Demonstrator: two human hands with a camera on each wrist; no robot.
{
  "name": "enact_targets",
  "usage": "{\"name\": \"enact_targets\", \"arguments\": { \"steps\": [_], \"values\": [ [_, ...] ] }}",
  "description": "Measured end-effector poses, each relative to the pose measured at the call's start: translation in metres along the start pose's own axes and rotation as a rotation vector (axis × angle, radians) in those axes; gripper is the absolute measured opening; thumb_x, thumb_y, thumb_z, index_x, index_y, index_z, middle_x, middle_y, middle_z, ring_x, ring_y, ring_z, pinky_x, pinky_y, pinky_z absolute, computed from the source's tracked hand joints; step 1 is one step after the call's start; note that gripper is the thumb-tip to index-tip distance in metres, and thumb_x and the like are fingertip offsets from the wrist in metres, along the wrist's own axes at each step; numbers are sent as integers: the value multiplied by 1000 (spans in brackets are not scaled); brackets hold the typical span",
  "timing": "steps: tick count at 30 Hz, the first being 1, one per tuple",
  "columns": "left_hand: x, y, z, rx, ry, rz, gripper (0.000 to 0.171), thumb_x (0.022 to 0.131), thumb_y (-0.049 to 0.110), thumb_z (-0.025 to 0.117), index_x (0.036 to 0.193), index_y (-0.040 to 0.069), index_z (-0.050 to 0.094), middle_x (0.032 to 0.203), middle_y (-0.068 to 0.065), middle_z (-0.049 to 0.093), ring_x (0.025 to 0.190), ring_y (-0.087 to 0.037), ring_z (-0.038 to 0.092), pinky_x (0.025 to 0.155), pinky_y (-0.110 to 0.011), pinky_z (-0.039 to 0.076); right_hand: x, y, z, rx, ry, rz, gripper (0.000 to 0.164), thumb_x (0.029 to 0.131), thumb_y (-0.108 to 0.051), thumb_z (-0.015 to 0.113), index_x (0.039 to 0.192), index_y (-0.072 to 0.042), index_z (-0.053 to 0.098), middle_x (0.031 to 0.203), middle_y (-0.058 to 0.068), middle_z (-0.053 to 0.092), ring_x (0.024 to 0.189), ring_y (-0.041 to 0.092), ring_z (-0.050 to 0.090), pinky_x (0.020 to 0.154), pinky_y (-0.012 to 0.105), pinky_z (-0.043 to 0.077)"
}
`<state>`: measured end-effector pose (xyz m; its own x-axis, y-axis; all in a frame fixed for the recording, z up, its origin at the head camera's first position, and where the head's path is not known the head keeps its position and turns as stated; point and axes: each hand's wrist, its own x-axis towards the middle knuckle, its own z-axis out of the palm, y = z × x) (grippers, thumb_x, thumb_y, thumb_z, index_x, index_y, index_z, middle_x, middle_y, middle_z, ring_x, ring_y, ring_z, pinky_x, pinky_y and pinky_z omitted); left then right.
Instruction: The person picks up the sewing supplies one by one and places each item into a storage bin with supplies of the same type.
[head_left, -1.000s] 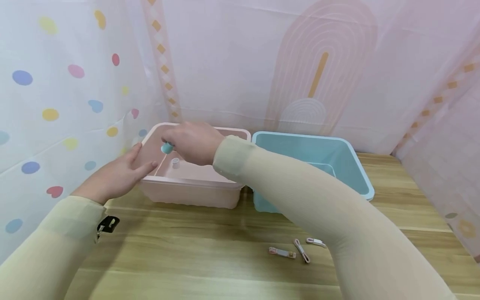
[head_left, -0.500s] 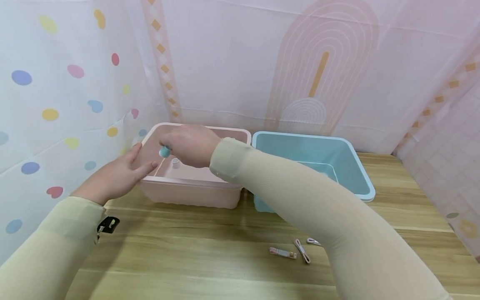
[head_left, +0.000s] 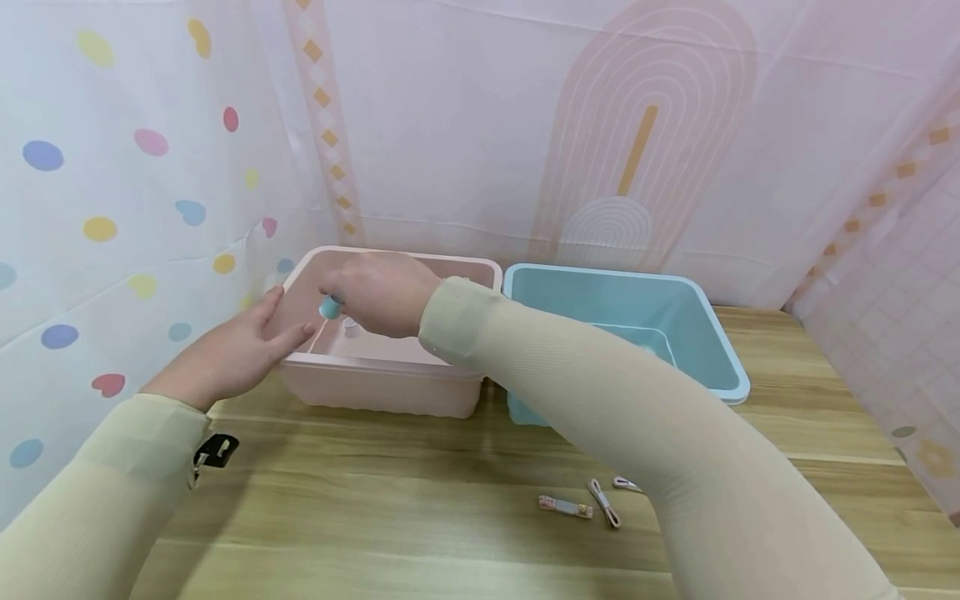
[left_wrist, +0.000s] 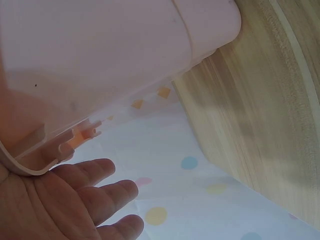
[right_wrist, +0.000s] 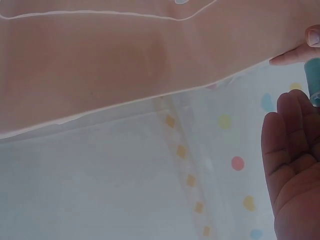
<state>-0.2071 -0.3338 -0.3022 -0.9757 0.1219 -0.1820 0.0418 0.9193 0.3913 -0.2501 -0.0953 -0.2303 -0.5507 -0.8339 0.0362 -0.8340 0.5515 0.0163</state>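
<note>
Pinched in the right hand [head_left: 386,293], the short blue tube [head_left: 329,307] juts leftward over the pink bin [head_left: 382,392], toward the left hand [head_left: 234,354], which rests with fingers extended at the bin's near-left corner.

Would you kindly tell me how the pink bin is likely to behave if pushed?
The pink bin would probably slide rather than tip, being wide and low on a smooth-looking table. Looking like thin plastic, it may be light for its size and might flex slightly if squeezed.
</note>
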Motion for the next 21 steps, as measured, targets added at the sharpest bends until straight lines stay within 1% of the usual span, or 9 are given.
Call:
{"name": "enact_targets", "arguments": {
  "steps": [6,21],
  "values": [
    [0,0,0,-8,-1,-4,107,100,81,29,168,10,-14,173,-31,6,152,-63,20,114,-81,24,1,-1,0,12,-16,9,12,105,-21,67,116,-18,72,130,-13,73,122,2,66,100,15,50],
    [3,0,1,-8,-1,-2,107,101,80,30,167,9,-13,173,-32,7,152,-63,20,114,-81,24,1,-2,2,-2,-14,9,11,105,-21,67,115,-20,71,129,-14,74,122,2,66,101,16,50]
  ]
}}
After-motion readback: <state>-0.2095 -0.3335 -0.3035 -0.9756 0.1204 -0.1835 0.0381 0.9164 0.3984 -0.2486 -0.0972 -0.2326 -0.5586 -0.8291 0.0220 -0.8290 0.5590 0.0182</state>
